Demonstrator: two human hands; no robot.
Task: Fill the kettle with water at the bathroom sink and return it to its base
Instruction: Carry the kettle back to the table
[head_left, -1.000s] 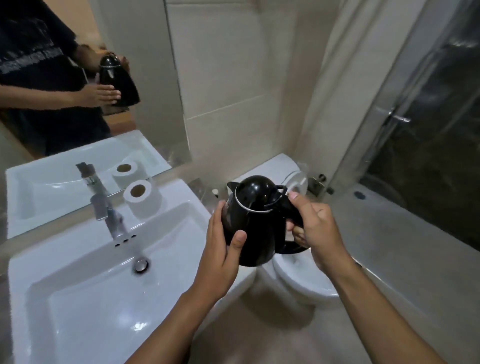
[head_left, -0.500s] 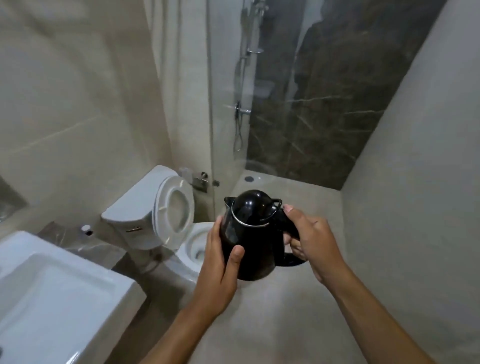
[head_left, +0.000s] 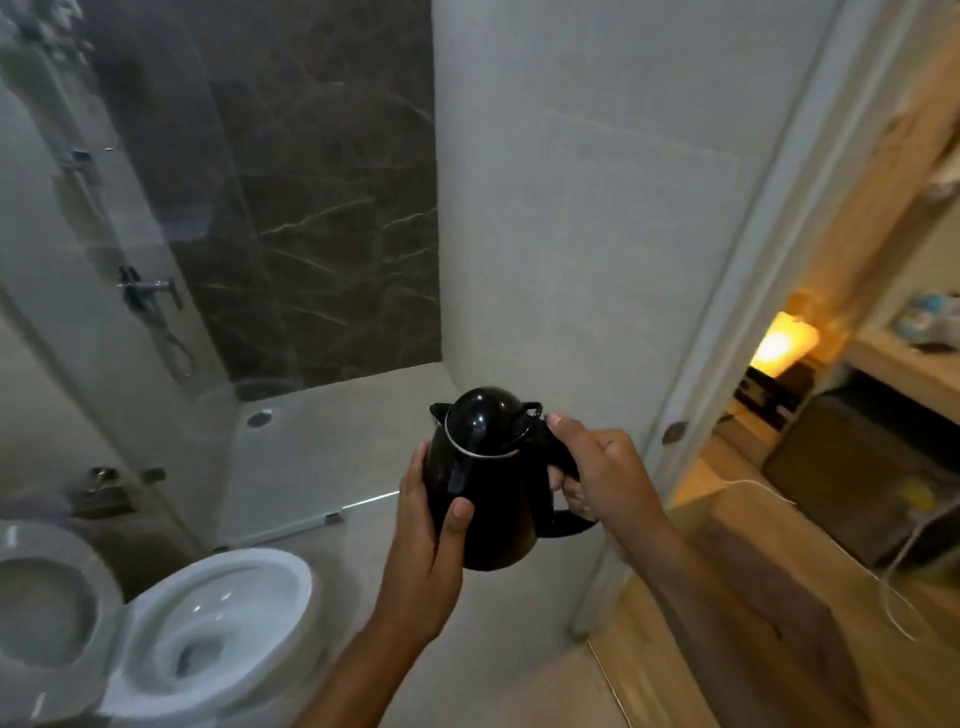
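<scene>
I hold a glossy black kettle (head_left: 493, 483) upright in front of me, its domed lid closed and a thin silver ring around the rim. My right hand (head_left: 602, 473) is wrapped around the handle on its right side. My left hand (head_left: 428, 530) presses flat against the kettle's left wall, thumb across the front. The sink and the kettle's base are out of view.
A white toilet (head_left: 208, 623) with its seat up stands at the lower left. A glass shower screen (head_left: 130, 312) and dark marble wall lie beyond. A white door frame (head_left: 727, 338) at right opens onto a wooden floor (head_left: 727, 675), a white cable (head_left: 893, 597) and a glowing lamp (head_left: 784, 343).
My view has swung right, from the sink and mirror past the toilet to the doorway. Both hands keep the same hold on the kettle.
</scene>
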